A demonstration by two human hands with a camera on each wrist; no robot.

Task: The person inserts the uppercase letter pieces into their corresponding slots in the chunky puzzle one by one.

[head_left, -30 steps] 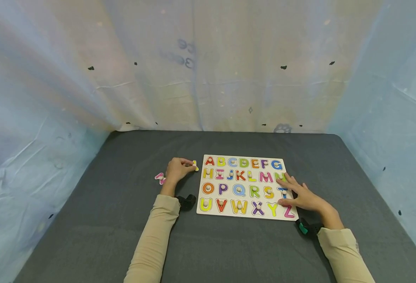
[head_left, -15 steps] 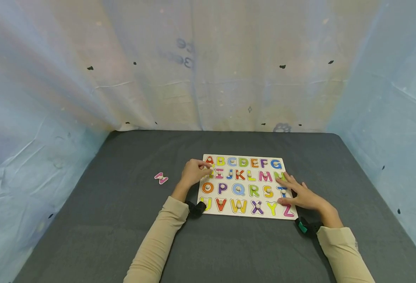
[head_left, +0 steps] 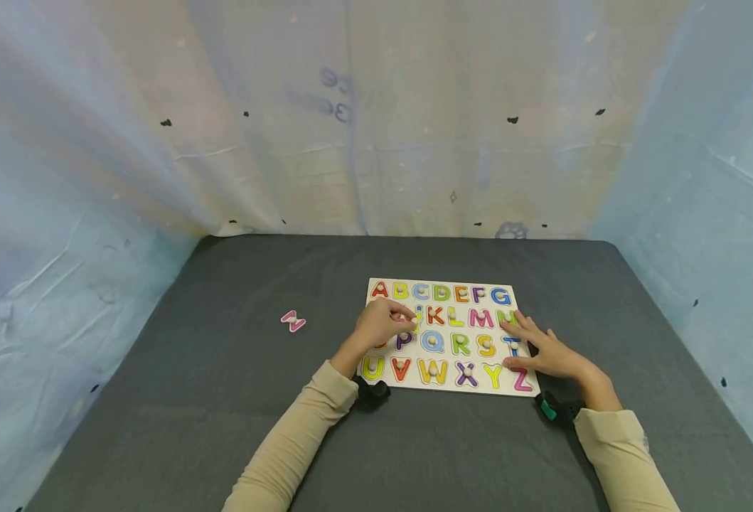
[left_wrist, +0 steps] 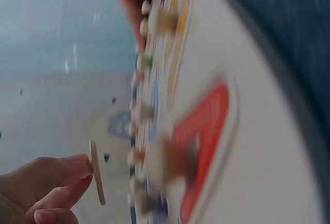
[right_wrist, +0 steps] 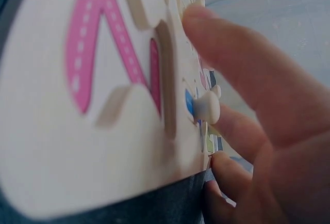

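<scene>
A wooden alphabet puzzle board [head_left: 451, 388] lies on the table with knobbed letters in most of its recesses. My left hand [head_left: 381, 323] is over the board's left half and pinches a yellow letter piece [left_wrist: 97, 175], seen edge-on and apart from the board in the left wrist view. My right hand [head_left: 542, 353], fingers spread, rests on the board's right side near the N and T. No knob shows on the Y recess [head_left: 493, 377] or the pink Z recess [right_wrist: 82, 53]. A pink Z piece [head_left: 293, 321] lies left of the board.
The grey cloth-covered table [head_left: 222, 427] surrounds the board. Patterned curtains [head_left: 414, 142] hang behind it and on both sides. Raised wooden knobs, such as the one on the V [left_wrist: 172, 164], stand up from the board.
My left hand has moved right, carrying the yellow letter piece from beside the board to above its second and third rows. The right hand stays in place.
</scene>
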